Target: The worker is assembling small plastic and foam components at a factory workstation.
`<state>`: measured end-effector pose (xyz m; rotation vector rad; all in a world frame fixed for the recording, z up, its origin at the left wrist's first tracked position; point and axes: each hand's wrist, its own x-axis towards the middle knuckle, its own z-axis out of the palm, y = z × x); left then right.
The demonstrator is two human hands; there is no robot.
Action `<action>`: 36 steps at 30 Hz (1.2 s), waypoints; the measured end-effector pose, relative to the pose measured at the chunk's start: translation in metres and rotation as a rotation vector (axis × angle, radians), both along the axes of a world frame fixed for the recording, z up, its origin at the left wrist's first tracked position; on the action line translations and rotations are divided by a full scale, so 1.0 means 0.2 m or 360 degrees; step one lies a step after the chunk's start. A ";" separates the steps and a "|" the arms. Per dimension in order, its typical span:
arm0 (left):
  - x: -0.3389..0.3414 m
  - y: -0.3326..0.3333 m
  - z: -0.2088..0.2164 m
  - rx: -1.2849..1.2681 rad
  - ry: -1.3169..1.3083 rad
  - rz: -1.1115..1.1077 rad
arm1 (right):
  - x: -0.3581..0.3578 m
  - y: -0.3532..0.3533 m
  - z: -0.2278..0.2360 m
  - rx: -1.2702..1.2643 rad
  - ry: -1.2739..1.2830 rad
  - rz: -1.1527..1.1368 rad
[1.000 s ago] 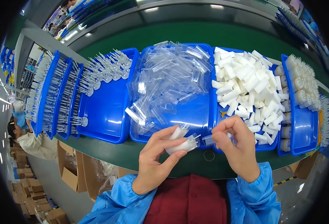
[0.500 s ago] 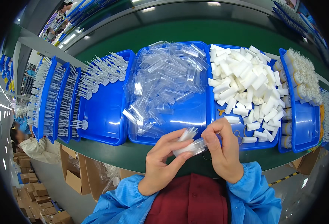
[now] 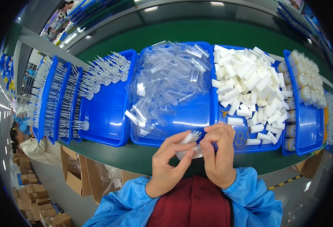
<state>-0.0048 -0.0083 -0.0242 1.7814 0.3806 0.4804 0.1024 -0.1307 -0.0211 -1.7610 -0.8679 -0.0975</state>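
Two white pieces (image 3: 189,137), clear plastic showing at the upper tip, held above the worktop (image 3: 136,160), before the middle tray (image 3: 189,113). Unused stock: many clear sleeves (image 3: 170,75) there, loose white cylinders (image 3: 253,83) rightward. Finished count: cannot tell. Left hand (image 3: 168,160) curled, gripping both; right hand (image 3: 221,155) closed at the lower piece's end, pinch hidden.

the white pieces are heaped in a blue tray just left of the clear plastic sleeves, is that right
The side is wrong: in the head view, the white pieces are heaped in a blue tray just right of the clear plastic sleeves.
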 end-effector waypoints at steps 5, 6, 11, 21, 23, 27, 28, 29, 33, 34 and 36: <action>0.01 -0.01 0.03 0.0216 0.0002 -0.0025 | 0.03 0.02 0.00 -0.0116 0.0162 0.0048; 0.01 -0.01 0.01 0.0166 0.0010 -0.0023 | 0.01 0.03 0.00 -0.0137 0.0146 0.0068; 0.00 0.02 0.04 -0.0030 0.0064 -0.0070 | 0.05 0.02 0.06 -0.0256 0.0145 0.0248; 0.02 0.04 0.00 -0.0751 0.0055 -0.0327 | 0.08 0.01 0.20 -0.0580 -0.0459 0.0287; 0.04 0.02 -0.18 -0.0377 -0.0105 -0.0353 | 0.07 0.01 0.19 -0.0602 -0.0553 0.0178; 0.07 0.01 -0.19 -0.0090 -0.0209 -0.0316 | 0.09 0.01 0.14 -0.0596 -0.0666 0.0141; 0.06 0.00 -0.16 -0.0131 -0.0170 -0.0327 | 0.09 0.00 0.13 -0.0580 -0.0661 0.0165; 0.05 -0.01 -0.13 -0.0170 -0.0132 -0.0341 | 0.09 -0.01 0.14 -0.0562 -0.0656 0.0187; 0.06 -0.02 -0.13 -0.0593 -0.0269 -0.0420 | 0.09 -0.06 0.11 -0.0587 -0.0709 0.0189; 0.05 -0.03 -0.12 -0.0753 -0.0349 -0.0415 | 0.09 -0.08 0.10 -0.0633 -0.0679 0.0209; 0.01 -0.02 -0.04 -0.0979 -0.0180 -0.0350 | 0.09 -0.08 0.10 -0.0520 -0.0788 0.0189</action>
